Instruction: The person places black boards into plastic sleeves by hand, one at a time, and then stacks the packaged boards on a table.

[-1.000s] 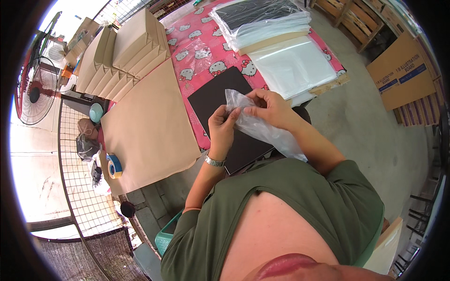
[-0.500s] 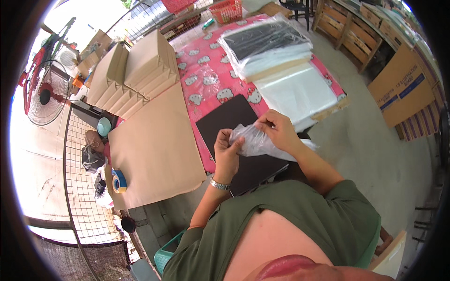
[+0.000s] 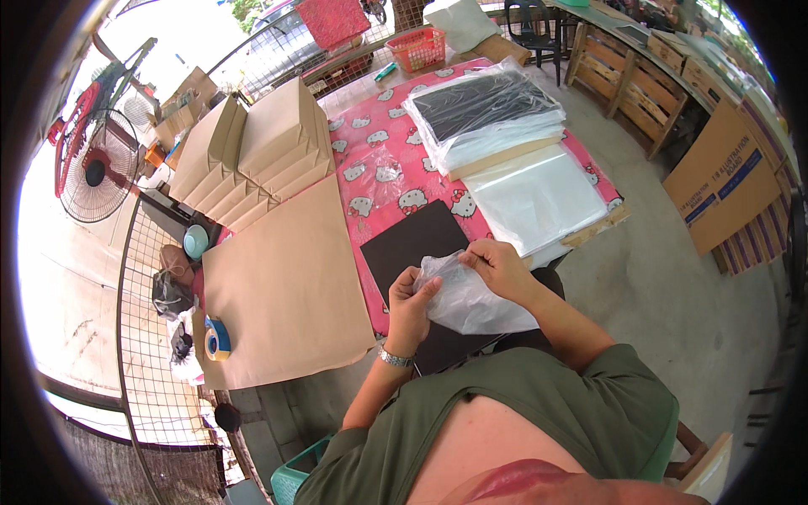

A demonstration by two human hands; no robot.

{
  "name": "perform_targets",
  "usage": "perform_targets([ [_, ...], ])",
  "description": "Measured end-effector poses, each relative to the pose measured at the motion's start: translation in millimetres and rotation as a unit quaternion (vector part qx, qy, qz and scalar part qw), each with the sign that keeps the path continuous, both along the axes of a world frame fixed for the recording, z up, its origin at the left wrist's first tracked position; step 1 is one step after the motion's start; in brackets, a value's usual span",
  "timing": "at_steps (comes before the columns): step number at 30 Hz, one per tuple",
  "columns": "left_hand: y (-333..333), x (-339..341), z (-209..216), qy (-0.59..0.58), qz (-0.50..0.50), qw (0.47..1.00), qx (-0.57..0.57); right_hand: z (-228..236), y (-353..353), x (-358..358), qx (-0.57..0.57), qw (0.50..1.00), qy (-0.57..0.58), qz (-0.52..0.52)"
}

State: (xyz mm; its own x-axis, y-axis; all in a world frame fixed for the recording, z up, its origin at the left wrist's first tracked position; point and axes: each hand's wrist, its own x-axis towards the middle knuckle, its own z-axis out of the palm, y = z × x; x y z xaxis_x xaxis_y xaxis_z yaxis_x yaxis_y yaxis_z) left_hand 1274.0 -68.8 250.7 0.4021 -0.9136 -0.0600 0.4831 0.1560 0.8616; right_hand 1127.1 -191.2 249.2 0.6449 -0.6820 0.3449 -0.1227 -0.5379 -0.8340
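Both of my hands pinch the upper edge of a thin clear plastic bag (image 3: 471, 299). My left hand (image 3: 410, 310) grips its left corner between thumb and fingers. At the other end of that edge my right hand (image 3: 498, 271) has its fingers closed on the film. Loose, crumpled plastic hangs between and below them. Under the bag lies a black board (image 3: 417, 244), partly covered by the bag and my hands. To the right rests a stack of flat clear plastic bags (image 3: 539, 202). Behind that are black boards wrapped in plastic (image 3: 488, 105).
A pink patterned cloth (image 3: 396, 177) covers the table. Large brown paper sheets (image 3: 282, 295) lie at left, with a tape roll (image 3: 217, 338) on their edge and folded brown paper stacks (image 3: 282, 139) behind. A fan (image 3: 97, 168) stands far left; a red basket (image 3: 417, 50) is at the back.
The bag hangs lower and more spread out between my hands, where it was bunched and trailing right under my right forearm. The whole view has shifted slightly, showing more of the far side.
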Motion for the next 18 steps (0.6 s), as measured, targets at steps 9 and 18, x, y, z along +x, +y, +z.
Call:
perform_targets([
  [9,1,0,-4,-0.028,-0.037,0.999,-0.003,20,1,9,0.394,0.889,-0.210,0.099],
  [18,5,13,17,0.040,-0.011,0.998,-0.045,-1,12,-16,0.327,0.894,0.028,0.305],
])
